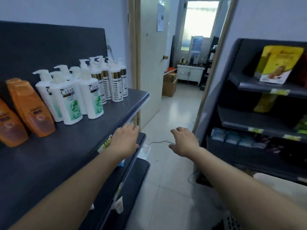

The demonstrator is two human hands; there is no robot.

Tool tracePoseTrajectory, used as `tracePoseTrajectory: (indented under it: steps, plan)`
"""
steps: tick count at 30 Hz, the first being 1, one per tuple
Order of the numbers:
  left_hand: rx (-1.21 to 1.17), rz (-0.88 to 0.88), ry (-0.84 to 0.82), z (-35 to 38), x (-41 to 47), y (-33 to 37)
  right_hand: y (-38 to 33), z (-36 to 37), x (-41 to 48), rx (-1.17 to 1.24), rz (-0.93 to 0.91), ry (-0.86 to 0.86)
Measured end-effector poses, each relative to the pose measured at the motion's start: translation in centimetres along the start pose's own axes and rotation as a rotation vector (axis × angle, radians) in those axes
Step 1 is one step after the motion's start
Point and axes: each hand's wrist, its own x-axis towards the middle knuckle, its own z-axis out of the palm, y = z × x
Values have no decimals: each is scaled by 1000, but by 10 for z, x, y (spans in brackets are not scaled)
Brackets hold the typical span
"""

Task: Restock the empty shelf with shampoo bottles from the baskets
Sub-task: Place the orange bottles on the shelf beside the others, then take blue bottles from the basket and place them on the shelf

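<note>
Both hands empty, left hand [125, 140] and right hand [184, 141] loosely spread off the stocked shelf [74, 146], probably heading for another bottle.

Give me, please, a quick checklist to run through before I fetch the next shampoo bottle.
1. Left hand free: ok, it holds nothing.
2. Right hand free: ok, it holds nothing.
3. Room on the shelf: ok, there is bare space at its front.
4. White bottles upright: ok.
5. Basket in sight: cannot tell, none shows plainly.
</note>
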Motion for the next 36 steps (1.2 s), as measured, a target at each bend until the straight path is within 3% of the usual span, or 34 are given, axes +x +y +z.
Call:
tracePoseTrajectory:
  steps: [9,21,29,36]
  plan:
    - [-89,301,-31,12,10,114,90,0,-112,-33,345,-19]
    - [-136,678,-83,35,-4,324,234,26,-273,29,770,-88]
    - [-163,829,-167,67,-42,456,317,59,-367,101,890,-168]
    - [-139,912,-333,107,-83,531,356,96,-424,193,961,-260]
